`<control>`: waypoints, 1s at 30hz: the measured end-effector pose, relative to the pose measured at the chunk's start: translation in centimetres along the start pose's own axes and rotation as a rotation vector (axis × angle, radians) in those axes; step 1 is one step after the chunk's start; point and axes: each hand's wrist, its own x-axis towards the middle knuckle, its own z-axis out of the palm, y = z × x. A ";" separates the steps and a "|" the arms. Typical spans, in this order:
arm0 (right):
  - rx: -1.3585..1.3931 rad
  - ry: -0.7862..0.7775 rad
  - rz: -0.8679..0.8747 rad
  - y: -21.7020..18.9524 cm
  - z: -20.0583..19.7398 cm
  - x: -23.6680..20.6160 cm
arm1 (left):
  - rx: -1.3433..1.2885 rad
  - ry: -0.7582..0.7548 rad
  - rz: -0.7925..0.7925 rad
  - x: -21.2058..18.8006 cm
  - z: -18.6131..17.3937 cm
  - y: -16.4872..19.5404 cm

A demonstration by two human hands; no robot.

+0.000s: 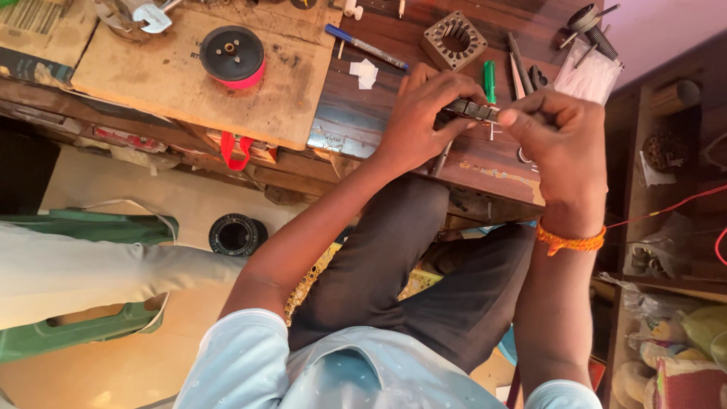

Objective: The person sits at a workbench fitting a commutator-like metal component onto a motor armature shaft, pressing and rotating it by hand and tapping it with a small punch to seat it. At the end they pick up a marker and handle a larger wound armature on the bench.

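I am pinching the small grey ridged metal part point(475, 110) between left hand point(424, 113) and right hand point(556, 144), both gripping it above the worn wooden workbench point(356, 113); a loosening fingertip hold could be letting it drop off the bench edge.

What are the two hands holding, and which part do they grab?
Both hands pinch a small grey, ridged metal part: the left hand grips its left end, the right hand its right end. What the part is cannot be told.

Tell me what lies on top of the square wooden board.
On the wooden board sits a round black and pink spool. Metal tools rest at its far edge. Whatever is under the spool is hidden.
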 end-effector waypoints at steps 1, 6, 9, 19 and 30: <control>0.049 -0.013 0.007 -0.1 0.0 0.4 | 0.002 0.005 -0.008 0.0 0.0 0.0; -0.116 -0.030 -0.004 0.2 0.5 0.0 | 0.003 0.019 0.009 -0.1 0.0 -0.4; -0.336 -0.016 0.007 1.6 2.2 -1.8 | 0.005 0.005 0.030 -0.1 0.0 -0.7; -0.536 0.105 -0.226 5.7 4.4 -4.6 | 0.319 0.044 0.570 -1.1 -1.9 -1.8; -0.661 0.021 -0.409 0.7 1.1 -2.4 | -0.145 0.284 -0.012 -3.0 0.0 -0.3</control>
